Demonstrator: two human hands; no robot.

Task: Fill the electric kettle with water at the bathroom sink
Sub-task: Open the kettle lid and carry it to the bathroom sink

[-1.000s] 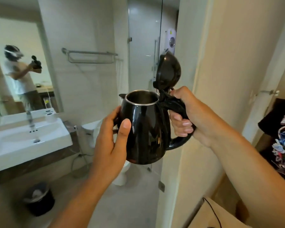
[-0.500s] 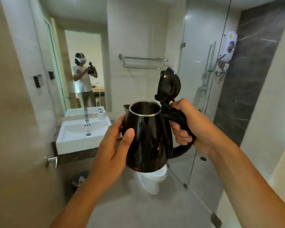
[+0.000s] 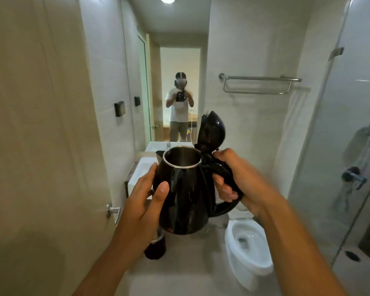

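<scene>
I hold a black electric kettle [image 3: 184, 195] upright in mid-air at the centre of the view. Its lid [image 3: 212, 131] stands flipped up and the steel inside looks dry. My right hand [image 3: 241, 180] is wrapped around the kettle's handle. My left hand [image 3: 145, 201] cups the kettle's left side, thumb on the front. The white sink [image 3: 140, 170] lies straight ahead, mostly hidden behind the kettle and my left hand; its tap is hidden.
An open door [image 3: 41, 124] with a metal handle [image 3: 112, 210] fills the left. A mirror [image 3: 173, 97] hangs above the sink. A white toilet [image 3: 246, 251] stands lower right, a dark bin [image 3: 155, 246] below the sink, a glass shower screen [image 3: 348, 146] at the right.
The view has swung right and moved into the bathroom; the sink now sits straight ahead behind the kettle, and the toilet has come into view. Both hands keep the same grip.
</scene>
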